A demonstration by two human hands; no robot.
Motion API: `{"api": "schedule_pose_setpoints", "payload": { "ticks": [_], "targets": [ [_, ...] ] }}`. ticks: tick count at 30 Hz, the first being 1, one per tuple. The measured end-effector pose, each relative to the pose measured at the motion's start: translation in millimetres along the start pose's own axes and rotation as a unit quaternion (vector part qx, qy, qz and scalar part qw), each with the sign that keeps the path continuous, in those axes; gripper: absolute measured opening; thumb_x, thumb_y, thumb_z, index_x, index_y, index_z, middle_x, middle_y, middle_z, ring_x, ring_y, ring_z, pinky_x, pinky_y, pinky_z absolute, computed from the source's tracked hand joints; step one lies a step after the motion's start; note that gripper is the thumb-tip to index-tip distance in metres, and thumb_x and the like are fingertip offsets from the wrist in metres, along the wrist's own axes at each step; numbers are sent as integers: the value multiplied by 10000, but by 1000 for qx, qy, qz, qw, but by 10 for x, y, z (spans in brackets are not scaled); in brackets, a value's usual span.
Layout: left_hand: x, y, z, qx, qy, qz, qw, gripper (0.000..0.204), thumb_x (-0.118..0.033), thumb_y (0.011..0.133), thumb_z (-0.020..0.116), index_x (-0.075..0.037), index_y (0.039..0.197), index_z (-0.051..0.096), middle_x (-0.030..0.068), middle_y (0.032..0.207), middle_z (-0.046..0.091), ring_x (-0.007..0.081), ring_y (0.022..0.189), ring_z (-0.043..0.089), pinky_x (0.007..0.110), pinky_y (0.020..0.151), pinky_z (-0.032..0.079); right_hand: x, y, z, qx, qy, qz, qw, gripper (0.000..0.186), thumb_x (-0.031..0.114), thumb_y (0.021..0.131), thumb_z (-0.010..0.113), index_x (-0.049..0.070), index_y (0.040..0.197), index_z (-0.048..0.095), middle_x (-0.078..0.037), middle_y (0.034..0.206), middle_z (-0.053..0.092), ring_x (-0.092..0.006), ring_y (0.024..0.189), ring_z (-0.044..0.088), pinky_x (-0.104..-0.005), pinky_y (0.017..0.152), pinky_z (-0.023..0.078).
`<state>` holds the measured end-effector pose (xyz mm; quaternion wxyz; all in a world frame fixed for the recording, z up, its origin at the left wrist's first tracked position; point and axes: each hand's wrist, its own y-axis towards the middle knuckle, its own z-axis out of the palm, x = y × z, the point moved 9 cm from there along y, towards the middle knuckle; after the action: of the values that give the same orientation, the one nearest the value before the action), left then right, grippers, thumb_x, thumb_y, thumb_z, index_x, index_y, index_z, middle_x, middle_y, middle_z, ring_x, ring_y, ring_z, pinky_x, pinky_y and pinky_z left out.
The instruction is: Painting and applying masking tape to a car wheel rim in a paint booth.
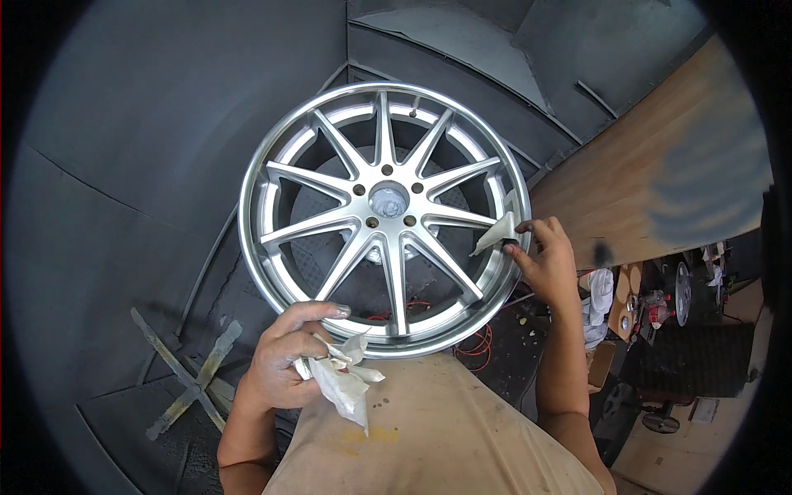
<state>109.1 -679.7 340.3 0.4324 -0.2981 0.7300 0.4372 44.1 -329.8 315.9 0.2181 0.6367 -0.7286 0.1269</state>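
A large silver multi-spoke car wheel rim (pixel 386 256) faces up in front of me, with several bolt holes around its open centre. My left hand (pixel 289 355) is closed around a crumpled white wipe (pixel 342 381), whose loose ends hang below the fingers near the rim's front edge. On the right side, my right hand (pixel 544 260) pinches a folded whitish wipe (pixel 495 234) at the rim's outer lip, by the end of a spoke. Something small and dark shows at those fingertips; I cannot make out what it is.
A taped metal cross stand (pixel 194 381) is at the lower left. Dark grey panels (pixel 181 99) rise at left and behind. A brown board (pixel 660 157) with dark overspray leans at right. Cluttered shop items and a red cable (pixel 477 351) lie below.
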Motion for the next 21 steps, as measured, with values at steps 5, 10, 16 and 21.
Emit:
{"api": "schedule_pose_setpoints", "payload": {
  "ticks": [5, 10, 16, 21],
  "targets": [
    [5, 55, 144, 34, -16, -4, 999, 176, -25, 692, 760, -1, 771, 604, 224, 1207, 545, 127, 701, 610, 284, 691, 504, 258, -23, 442, 66, -86, -169, 980, 323, 41, 741, 630, 121, 1047, 693, -106, 905, 545, -290, 861, 601, -404, 721, 500],
    [-8, 70, 192, 54, -15, -1, 998, 162, -13, 685, 745, 3, 767, 607, 222, 1195, 556, 133, 693, 613, 283, 697, 504, 147, 76, 610, 53, -199, -213, 955, 196, 59, 768, 603, 99, 936, 697, -105, 876, 550, -294, 847, 603, -417, 713, 504],
    [93, -56, 47, 27, -17, -22, 999, 178, -17, 677, 756, -1, 753, 596, 221, 1175, 565, 139, 701, 620, 286, 698, 504, -134, 175, 51, -14, 142, -105, 984, 134, 78, 752, 741, 37, 838, 648, -37, 798, 563, -142, 650, 554, -290, 586, 456],
    [142, -23, 40, 16, -36, -25, 999, 193, -26, 678, 766, -1, 744, 586, 230, 1153, 573, 153, 734, 637, 294, 702, 509, -1141, 433, 142, -90, 505, 107, 852, 106, 98, 850, 699, 41, 862, 610, 3, 760, 568, -69, 598, 494, -219, 549, 414]
  ]
}}
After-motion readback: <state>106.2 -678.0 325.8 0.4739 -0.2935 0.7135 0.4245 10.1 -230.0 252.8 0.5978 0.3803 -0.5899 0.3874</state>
